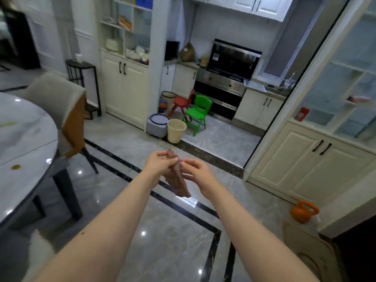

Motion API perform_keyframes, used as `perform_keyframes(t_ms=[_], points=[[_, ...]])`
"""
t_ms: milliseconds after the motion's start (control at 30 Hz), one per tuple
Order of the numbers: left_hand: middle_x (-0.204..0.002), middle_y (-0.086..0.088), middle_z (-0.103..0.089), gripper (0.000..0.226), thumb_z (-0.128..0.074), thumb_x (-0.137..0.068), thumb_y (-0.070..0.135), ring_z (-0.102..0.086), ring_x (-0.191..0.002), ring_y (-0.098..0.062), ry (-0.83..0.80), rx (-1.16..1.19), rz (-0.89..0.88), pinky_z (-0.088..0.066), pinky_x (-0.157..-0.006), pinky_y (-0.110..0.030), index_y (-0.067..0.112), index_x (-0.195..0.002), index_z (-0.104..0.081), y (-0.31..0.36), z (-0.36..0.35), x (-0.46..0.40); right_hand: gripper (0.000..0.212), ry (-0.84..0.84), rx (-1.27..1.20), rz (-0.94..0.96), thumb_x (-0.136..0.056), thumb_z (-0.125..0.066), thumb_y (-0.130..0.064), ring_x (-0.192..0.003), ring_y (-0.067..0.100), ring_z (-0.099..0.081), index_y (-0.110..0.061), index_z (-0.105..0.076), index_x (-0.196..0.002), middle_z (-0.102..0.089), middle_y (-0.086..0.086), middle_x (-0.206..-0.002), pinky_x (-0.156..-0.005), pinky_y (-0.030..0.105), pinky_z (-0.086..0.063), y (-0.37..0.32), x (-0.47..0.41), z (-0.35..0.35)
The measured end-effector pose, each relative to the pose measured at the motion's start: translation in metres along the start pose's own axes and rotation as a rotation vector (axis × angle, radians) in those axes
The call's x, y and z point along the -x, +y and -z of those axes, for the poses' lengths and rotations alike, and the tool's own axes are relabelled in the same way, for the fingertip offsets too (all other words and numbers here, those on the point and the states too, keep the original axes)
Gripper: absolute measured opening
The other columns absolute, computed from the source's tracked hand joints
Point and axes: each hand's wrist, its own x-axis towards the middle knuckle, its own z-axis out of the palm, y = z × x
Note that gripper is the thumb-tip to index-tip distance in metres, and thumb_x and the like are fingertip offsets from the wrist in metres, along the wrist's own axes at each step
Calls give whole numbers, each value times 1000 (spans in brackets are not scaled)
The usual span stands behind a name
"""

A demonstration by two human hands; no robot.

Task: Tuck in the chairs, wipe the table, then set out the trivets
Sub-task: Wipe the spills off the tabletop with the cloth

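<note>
A brown cloth (178, 181) hangs in the air between my two hands, above the floor. My left hand (159, 162) grips its upper end with curled fingers. My right hand (196, 173) pinches the cloth's edge at the fingertips. The round marble table (26, 143) fills the left side, with a small yellow-brown spot (15, 167) and a faint smear on its top. A beige and tan chair (61, 106) stands against the table's far edge. Another pale chair back (39, 254) shows at the bottom left.
A kitchen opens ahead past a dark threshold step (211, 157). A cream bin (176, 130), a grey stool (157, 125), a green child chair (198, 113) and a red one stand there. An orange kettlebell (304, 211) lies on the floor at right, near white cabinets (305, 167).
</note>
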Motion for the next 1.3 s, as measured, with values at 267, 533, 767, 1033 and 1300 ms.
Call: perform_keyframes(t_ms=[267, 533, 767, 1033, 1300], points=[[-110, -21, -60, 40, -66, -85, 6, -62, -88, -27, 292, 203, -48, -54, -60, -28, -3, -121, -49, 26, 46, -65, 23, -271, 92, 14, -88, -65, -33, -87, 11, -65, -14, -65, -103, -69, -2, -94, -74, 24, -53, -6, -74, -33], [-116, -24, -60, 34, -61, -87, -1, -64, -95, -31, 512, 496, -29, -53, -79, -31, -3, -119, -52, 49, 127, -133, 8, -343, 100, 45, -90, -64, -17, -75, 15, -64, -9, -62, -92, -66, 7, -85, -71, 28, -55, -30, -166, -108], [-90, -17, -59, 22, -56, -91, 4, -58, -68, -18, 543, 142, -90, -54, -59, -24, 1, -113, -52, 57, 181, -165, 12, -332, 1, -89, -93, -60, -18, -75, 20, -64, -7, -63, -90, -65, 11, -85, -68, 29, -56, -55, -240, -178], [-122, -7, -52, 46, -49, -90, -3, -54, -107, -19, 696, -383, -164, -49, -91, -31, 21, -129, -46, 31, 251, -207, 21, -644, 152, -128, -94, -58, -22, -83, 18, -60, -7, -64, -108, -64, 7, -90, -75, 29, -52, -62, -302, -253], [-145, -5, -36, 40, -50, -89, 2, -33, -133, -27, 843, -759, -22, -29, -112, -38, 16, -126, -55, 21, 329, -214, 28, -1125, 515, 57, -96, -54, -23, -98, 18, -60, -7, -62, -119, -65, 9, -106, -85, 33, -53, -85, -352, -348]])
